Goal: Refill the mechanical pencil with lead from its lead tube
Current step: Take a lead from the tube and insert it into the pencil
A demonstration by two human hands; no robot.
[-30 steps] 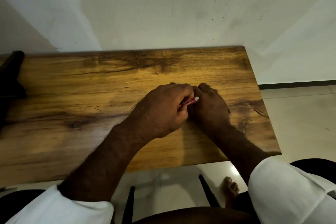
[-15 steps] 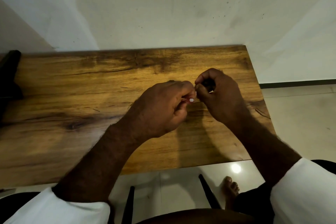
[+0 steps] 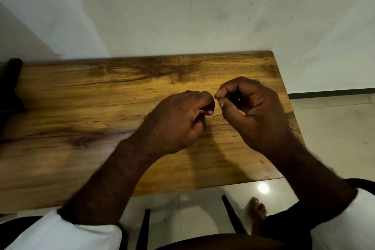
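Red pencil [image 3: 210,111] (white end showing) gripped by left hand's [image 3: 178,124] fingers [image 3: 207,98].

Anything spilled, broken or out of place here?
Nothing stands out. The left hand grips the red pencil; the right hand pinches thumb to forefinger beside it, and whether it holds anything is too small to tell. The table shows only wood grain.

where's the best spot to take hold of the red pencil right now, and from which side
Probably its short white-tipped end, from the right. The left hand is wrapped round the rest of the pencil, so only that stub shows, poking out of the fist toward the right hand. A fingertip pinch suits it; too little shows for a full grip.
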